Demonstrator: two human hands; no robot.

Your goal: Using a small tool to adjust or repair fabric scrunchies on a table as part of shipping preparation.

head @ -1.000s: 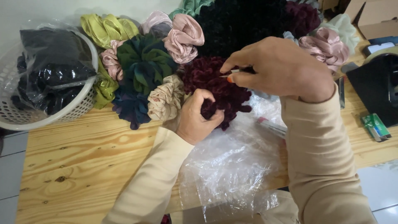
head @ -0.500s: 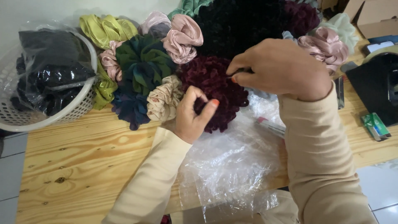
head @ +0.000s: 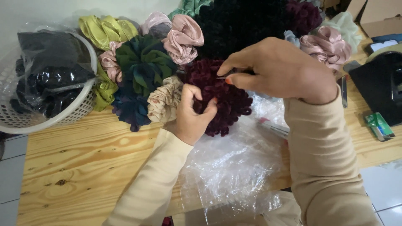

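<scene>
Gripping the dark maroon velvet scrunchie above the clear plastic bag, our left hand clenches its edge, right hand pinches its top; next we likely bag it.

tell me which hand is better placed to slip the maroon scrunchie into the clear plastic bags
Probably the left hand: it grips the lower edge of the maroon scrunchie, right beside the clear plastic bags. The right hand is higher, pinching something thin at the scrunchie's top.
</scene>
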